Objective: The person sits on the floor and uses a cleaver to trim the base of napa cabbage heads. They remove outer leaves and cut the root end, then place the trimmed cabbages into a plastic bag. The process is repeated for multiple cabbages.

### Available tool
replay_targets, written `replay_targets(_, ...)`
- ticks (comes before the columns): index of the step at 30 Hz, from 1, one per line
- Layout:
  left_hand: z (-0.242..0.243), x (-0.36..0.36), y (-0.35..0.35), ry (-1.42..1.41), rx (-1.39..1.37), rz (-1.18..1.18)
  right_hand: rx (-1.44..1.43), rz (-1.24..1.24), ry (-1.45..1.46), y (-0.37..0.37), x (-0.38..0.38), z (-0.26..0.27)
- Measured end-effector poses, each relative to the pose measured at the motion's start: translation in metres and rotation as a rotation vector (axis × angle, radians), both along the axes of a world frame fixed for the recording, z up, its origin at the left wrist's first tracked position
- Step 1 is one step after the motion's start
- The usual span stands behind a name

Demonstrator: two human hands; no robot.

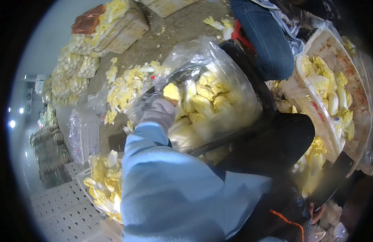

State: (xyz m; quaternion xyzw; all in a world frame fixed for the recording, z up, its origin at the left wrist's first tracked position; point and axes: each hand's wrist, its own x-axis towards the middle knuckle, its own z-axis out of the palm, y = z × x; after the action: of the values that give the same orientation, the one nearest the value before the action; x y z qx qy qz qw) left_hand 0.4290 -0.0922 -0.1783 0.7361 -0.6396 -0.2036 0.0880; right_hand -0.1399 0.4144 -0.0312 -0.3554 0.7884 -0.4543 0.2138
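My left hand (160, 111), in a grey knitted glove and light blue sleeve, reaches to the near-left rim of a clear plastic bag (234, 69). Its fingers are around a yellow napa cabbage heart (171, 91). Trimmed napa cabbages (203, 104) fill the bag, which lines a dark container (265, 93). At the lower right, my right hand (317, 213) shows only a few fingers at the handle end of a broad-bladed knife (333, 180). Loose cabbage (312, 168) lies just behind the blade; the rest of that hand is hidden.
On the right stands a white plastic basket (313, 103) of cabbages. Leaf trimmings (129, 84) litter the floor beyond my left hand. A person's denim-clad leg (269, 45) is close to the bag. Bagged cabbages (73, 69) are stacked left, near a white crate (89, 133).
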Motion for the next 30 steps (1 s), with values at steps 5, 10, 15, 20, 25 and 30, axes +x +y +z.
replay_targets(5, -0.053, 0.064, 0.02, -0.334, 0.077, 0.002, 0.08, -0.028, -0.051, -0.008, 0.021, 0.017)
replay_targets(10, -0.052, 0.075, 0.066, -0.814, -0.349, -0.013, 0.153, -0.091, -0.147, -0.006, 0.023, 0.011)
replay_targets(15, -0.024, 0.054, 0.069, -0.52, 0.104, -0.293, 0.189, 0.018, -0.247, 0.001, 0.011, -0.002)
replay_targets(20, -0.048, 0.057, 0.032, -0.439, 0.083, -0.51, 0.314, 0.046, -0.056, -0.01, 0.034, 0.006)
replay_targets(25, -0.05, 0.053, 0.001, -0.356, -0.297, -0.49, 0.215, 0.212, 0.165, -0.048, 0.063, 0.03)
replay_targets(30, 0.056, -0.049, 0.009, 0.131, -0.96, -0.256, 0.226, 0.011, 0.082, -0.055, 0.074, 0.039)
